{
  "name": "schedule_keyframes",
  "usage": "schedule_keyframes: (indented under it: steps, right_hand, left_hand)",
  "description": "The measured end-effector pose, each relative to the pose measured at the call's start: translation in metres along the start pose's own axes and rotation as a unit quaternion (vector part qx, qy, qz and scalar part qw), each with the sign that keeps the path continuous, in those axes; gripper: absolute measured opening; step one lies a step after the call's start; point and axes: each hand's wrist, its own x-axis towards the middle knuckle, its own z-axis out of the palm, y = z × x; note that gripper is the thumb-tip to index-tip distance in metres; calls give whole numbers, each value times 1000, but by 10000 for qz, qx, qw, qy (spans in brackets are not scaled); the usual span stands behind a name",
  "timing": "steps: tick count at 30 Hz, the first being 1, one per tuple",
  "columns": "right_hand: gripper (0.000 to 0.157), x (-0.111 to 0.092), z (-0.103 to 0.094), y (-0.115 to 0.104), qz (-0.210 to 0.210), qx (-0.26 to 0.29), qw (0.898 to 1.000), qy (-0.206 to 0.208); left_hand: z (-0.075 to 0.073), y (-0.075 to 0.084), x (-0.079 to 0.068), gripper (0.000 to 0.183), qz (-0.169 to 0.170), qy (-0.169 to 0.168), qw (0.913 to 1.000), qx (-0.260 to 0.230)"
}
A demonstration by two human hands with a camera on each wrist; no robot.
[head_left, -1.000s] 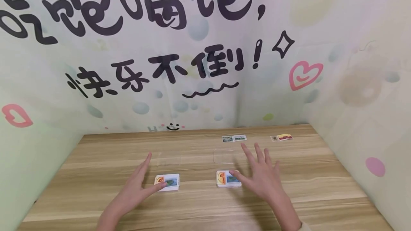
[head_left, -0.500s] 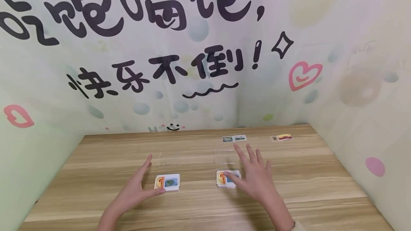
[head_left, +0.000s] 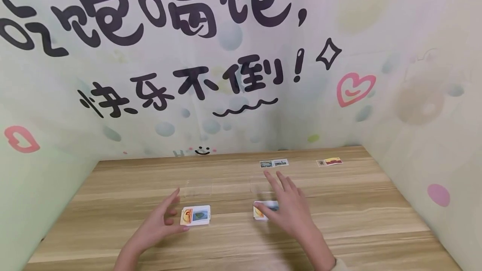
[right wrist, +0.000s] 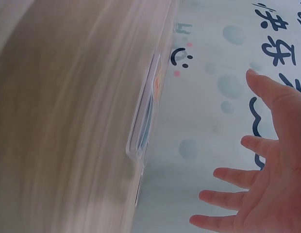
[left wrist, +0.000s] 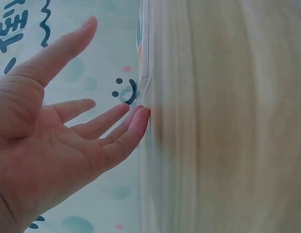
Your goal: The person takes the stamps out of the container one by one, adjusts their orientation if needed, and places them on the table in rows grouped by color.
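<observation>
Left hand (head_left: 154,223), fingers apart, just beside white rectangular card stack (head_left: 196,216) with orange-and-blue pictures; right hand (head_left: 290,212), fingers spread, above second white card stack (right wrist: 144,114); brown wood-grain table (head_left: 350,216).

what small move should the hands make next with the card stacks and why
I'd probably bring the left hand in to grip the left card stack: in the head view it sits beside the stack's left end, open and holding nothing.
</observation>
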Motion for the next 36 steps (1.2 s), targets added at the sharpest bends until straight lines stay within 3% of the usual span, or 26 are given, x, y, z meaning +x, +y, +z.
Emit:
schedule_keyframes:
  steps: [17, 25, 36]
  right_hand:
    - [80, 6, 16, -24, -423, 352, 9984, 99]
    - [75, 8, 24, -33, -609, 590, 9964, 36]
    - [68, 12, 32, -44, -734, 888, 9932, -157]
  left_hand:
    - [-6, -8, 1, 95, 100, -358, 9991, -218]
    - [-5, -7, 2, 88, -320, -201, 9986, -376]
    - [-4, -11, 4, 83, -246, -196, 9985, -452]
